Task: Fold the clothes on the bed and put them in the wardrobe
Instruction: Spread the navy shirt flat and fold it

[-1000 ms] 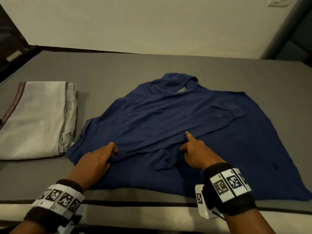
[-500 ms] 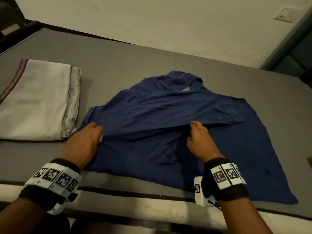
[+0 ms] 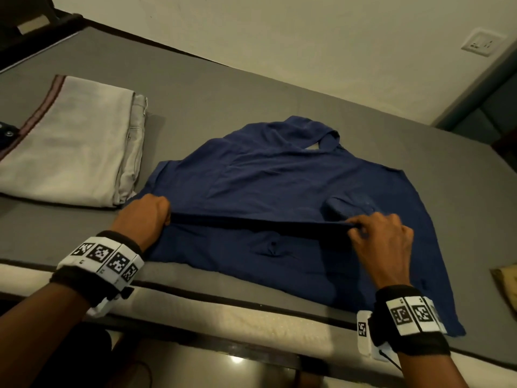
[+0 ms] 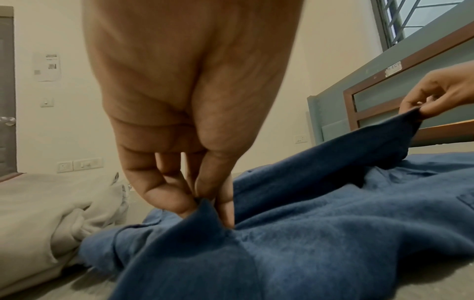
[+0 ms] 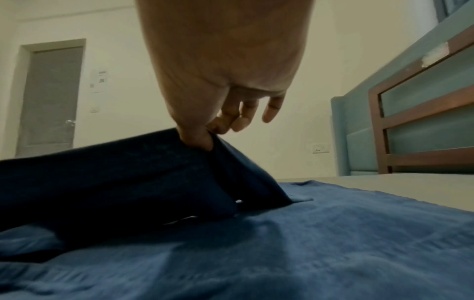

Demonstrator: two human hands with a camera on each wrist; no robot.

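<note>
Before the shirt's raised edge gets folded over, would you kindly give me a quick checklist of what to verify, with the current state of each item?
1. Left hand pinches the blue shirt's lifted edge: ok, fingers closed on the fabric in the left wrist view.
2. Right hand pinches the same edge: ok, thumb and fingers clamp it in the right wrist view.
3. Edge taut between both hands: ok, it runs as a straight line.
4. Folded beige cloth clear of the shirt: cannot tell; the shirt's left edge sits right at it.
5. Shirt fully on the bed: ok, though its near hem lies close to the mattress edge.
6. Shirt lying smooth: not ok, a bunched crease near the front.
</note>
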